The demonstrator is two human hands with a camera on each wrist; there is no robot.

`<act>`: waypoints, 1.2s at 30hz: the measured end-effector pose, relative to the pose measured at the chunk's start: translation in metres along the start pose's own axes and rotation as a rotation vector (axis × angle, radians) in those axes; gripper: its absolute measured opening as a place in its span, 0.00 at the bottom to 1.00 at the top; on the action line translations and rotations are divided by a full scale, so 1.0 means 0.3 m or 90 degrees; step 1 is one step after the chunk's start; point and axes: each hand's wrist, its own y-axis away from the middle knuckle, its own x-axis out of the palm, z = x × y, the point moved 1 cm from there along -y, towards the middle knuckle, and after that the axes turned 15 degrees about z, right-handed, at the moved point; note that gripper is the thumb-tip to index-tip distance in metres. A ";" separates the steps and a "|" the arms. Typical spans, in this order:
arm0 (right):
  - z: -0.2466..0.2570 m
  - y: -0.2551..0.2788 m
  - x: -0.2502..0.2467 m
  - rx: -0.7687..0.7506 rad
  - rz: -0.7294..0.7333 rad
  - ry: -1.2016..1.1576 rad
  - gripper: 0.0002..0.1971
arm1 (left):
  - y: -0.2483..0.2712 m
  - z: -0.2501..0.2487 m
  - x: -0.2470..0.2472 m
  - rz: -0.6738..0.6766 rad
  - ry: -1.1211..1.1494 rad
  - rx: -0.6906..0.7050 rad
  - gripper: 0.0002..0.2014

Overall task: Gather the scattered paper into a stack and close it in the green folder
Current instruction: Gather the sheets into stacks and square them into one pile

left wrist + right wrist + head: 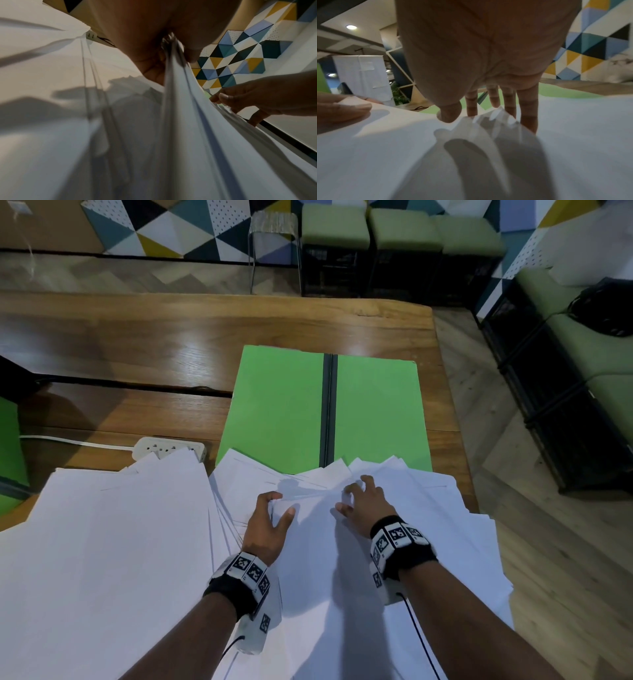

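Note:
The green folder (284, 405) lies open on the wooden table (137, 337), its black spine running away from me. White paper sheets (120, 542) are fanned across the near side, and their far corners overlap the folder's near edge. My left hand (279, 505) grips the edges of a bundle of sheets between thumb and curled fingers; in the left wrist view that bundle (180, 108) runs up into the hand (171, 51). My right hand (349, 496) pinches raised sheet corners (494, 119) between thumb and fingers (527, 108), just to the right of the left hand.
A white power strip (164, 448) with its cord lies left of the folder, partly under the sheets. The table's right edge (445, 405) runs close beside the folder. Green-cushioned stools (335, 227) and a bench (582, 337) stand beyond.

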 end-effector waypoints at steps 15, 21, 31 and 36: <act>-0.150 0.147 0.200 0.161 -0.081 -0.456 0.36 | 0.085 0.044 0.119 0.042 0.175 -0.138 0.37; -0.172 0.213 0.225 0.094 -0.101 -0.444 0.32 | 0.138 0.044 0.058 -0.025 0.234 -0.043 0.25; -0.180 0.232 0.211 -0.052 -0.140 -0.491 0.10 | 0.167 0.062 0.081 -0.026 0.461 -0.113 0.20; -0.168 0.207 0.213 -0.070 -0.069 -0.448 0.13 | 0.183 0.114 0.103 -0.029 0.280 -0.144 0.20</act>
